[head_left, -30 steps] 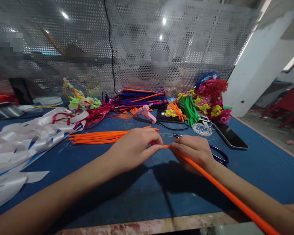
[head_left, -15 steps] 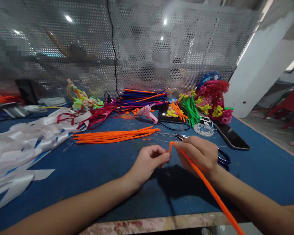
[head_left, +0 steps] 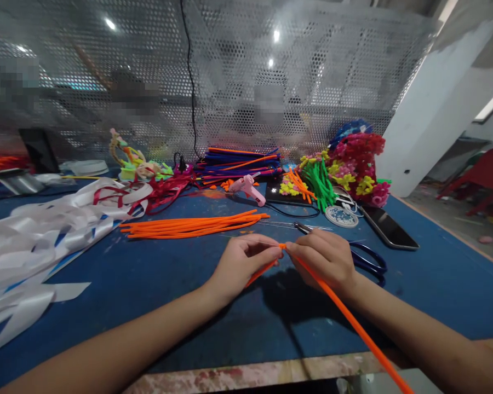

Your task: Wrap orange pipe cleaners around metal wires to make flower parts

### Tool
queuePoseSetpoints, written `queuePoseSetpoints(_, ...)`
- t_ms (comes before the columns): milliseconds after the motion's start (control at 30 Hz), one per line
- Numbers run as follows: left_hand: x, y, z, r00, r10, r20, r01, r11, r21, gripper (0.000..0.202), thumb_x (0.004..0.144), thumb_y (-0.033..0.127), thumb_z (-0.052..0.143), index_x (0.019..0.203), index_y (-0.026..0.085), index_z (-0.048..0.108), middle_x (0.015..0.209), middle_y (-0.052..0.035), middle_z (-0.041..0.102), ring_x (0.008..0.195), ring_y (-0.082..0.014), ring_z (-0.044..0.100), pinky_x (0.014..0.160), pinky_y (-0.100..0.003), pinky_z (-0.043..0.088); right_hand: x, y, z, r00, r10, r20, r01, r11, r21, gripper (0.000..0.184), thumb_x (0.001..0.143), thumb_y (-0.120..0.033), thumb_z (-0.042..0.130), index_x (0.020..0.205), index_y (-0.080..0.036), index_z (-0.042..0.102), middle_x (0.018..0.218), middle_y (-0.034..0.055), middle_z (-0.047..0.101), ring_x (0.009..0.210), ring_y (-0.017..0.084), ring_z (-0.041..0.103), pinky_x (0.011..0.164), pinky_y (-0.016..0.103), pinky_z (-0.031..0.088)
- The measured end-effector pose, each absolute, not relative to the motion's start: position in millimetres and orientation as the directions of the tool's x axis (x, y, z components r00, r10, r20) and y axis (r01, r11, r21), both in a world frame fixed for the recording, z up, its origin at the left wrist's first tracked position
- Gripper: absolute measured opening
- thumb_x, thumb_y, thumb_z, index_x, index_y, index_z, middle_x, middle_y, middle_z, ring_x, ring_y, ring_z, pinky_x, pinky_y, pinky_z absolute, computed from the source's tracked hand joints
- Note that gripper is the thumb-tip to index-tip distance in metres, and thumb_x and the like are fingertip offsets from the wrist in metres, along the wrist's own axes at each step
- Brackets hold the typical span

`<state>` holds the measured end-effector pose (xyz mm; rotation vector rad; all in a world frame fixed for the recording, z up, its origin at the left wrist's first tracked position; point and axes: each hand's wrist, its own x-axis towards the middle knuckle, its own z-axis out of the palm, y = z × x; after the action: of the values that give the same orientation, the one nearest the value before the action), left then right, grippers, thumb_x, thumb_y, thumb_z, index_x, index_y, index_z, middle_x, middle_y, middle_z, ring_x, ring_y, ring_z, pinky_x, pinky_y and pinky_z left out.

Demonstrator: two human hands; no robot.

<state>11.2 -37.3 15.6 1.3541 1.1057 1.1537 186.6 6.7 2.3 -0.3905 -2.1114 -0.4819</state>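
Observation:
A long orange pipe cleaner [head_left: 353,323] runs from the lower right edge up to the middle of the blue table [head_left: 156,284], where its end is bent back. My right hand [head_left: 326,260] pinches it at the bend. My left hand [head_left: 240,262] pinches the short folded end, fingertips touching those of the right hand. A bundle of orange pipe cleaners [head_left: 193,224] lies just beyond my hands. Blue-handled scissors [head_left: 365,260] lie partly hidden behind my right hand.
White and red ribbon [head_left: 45,235] is heaped at the left. At the back lie a pink glue gun [head_left: 248,189], stacked coloured pipe cleaners [head_left: 238,161], pipe-cleaner flowers [head_left: 353,164] and a phone [head_left: 388,230]. A perforated metal screen [head_left: 230,82] closes the back.
My left hand drew back from the pipe cleaner's tip half a second ago, then closed on it again. The end is now folded over, and a short length hangs below my left fingers.

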Motion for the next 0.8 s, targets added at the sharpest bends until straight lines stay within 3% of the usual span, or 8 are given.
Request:
queuePoseSetpoints(67,7.6,-37.3,14.0,0.138,0.982,0.132,0.1,-0.146,0.984,0.021,0.075,0.033,0.063,0.08,0.012,0.063,0.069,-0.003,0.066,0.061,-0.0133,0.062,0.06,-0.024,0.051,184.2,4.6,3.5,-0.529,0.118,0.84,0.413,0.901,0.133,0.009,0.08,-0.013,0.057,0.087,-0.016,0.06,0.067,0.0025,0.059,0.059,0.011,0.048,0.054,0.024,0.035)
queuePoseSetpoints(133,-0.7,-35.6,13.8,0.176,0.931,0.319,0.275,-0.357,0.893,0.02,0.082,0.031,0.056,0.085,0.013,0.062,0.076,-0.0055,0.067,0.063,-0.0136,0.063,0.06,-0.025,0.052,181.7,1.4,6.9,-0.509,0.204,0.836,0.365,0.931,-0.005,0.008,0.081,-0.012,0.054,0.085,-0.015,0.06,0.065,0.0026,0.057,0.059,0.011,0.048,0.053,0.023,0.036)
queuePoseSetpoints(167,-6.6,-33.8,14.4,0.23,0.863,0.451,0.385,-0.506,0.772,0.019,0.084,0.029,0.052,0.087,0.014,0.062,0.08,-0.0068,0.068,0.066,-0.0136,0.064,0.062,-0.025,0.052,180.5,-0.2,9.1,-0.504,0.272,0.82,0.333,0.937,-0.106,0.007,0.082,-0.012,0.053,0.083,-0.015,0.06,0.065,0.0025,0.057,0.059,0.011,0.049,0.053,0.023,0.037)
queuePoseSetpoints(267,-26.0,-25.5,18.2,0.618,0.406,0.673,0.482,-0.872,0.084,0.021,0.088,0.022,0.044,0.095,0.019,0.064,0.09,-0.0072,0.069,0.083,-0.0164,0.064,0.074,-0.029,0.049,178.2,-3.6,15.2,-0.533,0.452,0.715,0.233,0.891,-0.39,0.008,0.084,-0.015,0.052,0.08,-0.016,0.059,0.067,0.0018,0.058,0.061,0.011,0.051,0.057,0.022,0.041)
queuePoseSetpoints(300,-30.9,-22.7,19.7,0.683,0.292,0.67,0.466,-0.88,-0.091,0.02,0.088,0.021,0.045,0.096,0.021,0.063,0.091,-0.006,0.07,0.084,-0.0166,0.063,0.076,-0.03,0.048,177.8,-3.8,16.5,-0.549,0.479,0.686,0.213,0.873,-0.439,0.008,0.084,-0.016,0.053,0.079,-0.016,0.059,0.068,0.0016,0.059,0.062,0.011,0.052,0.058,0.022,0.041)
queuePoseSetpoints(367,-35.6,-19.1,22.2,0.717,0.2,0.668,0.477,-0.84,-0.26,0.019,0.086,0.017,0.049,0.097,0.022,0.063,0.092,-0.004,0.07,0.087,-0.017,0.061,0.078,-0.032,0.046,177.5,-3.1,17.3,-0.559,0.481,0.676,0.204,0.87,-0.45,0.008,0.083,-0.016,0.054,0.078,-0.016,0.06,0.068,0.0015,0.059,0.063,0.011,0.052,0.058,0.022,0.041)
queuePoseSetpoints(533,-25.7,-23.5,25.5,0.567,0.292,0.77,0.617,-0.77,-0.163,0.011,0.08,0.018,0.059,0.089,0.02,0.064,0.079,-0.0028,0.069,0.077,-0.0157,0.059,0.071,-0.03,0.045,177.2,0.5,13.4,-0.544,0.386,0.745,0.259,0.922,-0.289,0.005,0.081,-0.016,0.055,0.083,-0.015,0.059,0.069,0.0024,0.059,0.062,0.011,0.052,0.057,0.022,0.04)
queuePoseSetpoints(800,-10.6,-34.7,27.4,0.327,0.68,0.656,0.587,-0.69,0.423,0.007,0.075,0.024,0.065,0.073,0.017,0.067,0.068,0.0008,0.069,0.057,-0.0094,0.059,0.055,-0.019,0.044,180.7,7.7,5.0,-0.552,0.22,0.805,0.297,0.953,-0.057,0.015,0.082,-0.01,0.053,0.093,-0.016,0.061,0.073,0.0047,0.062,0.065,0.012,0.052,0.057,0.024,0.039)
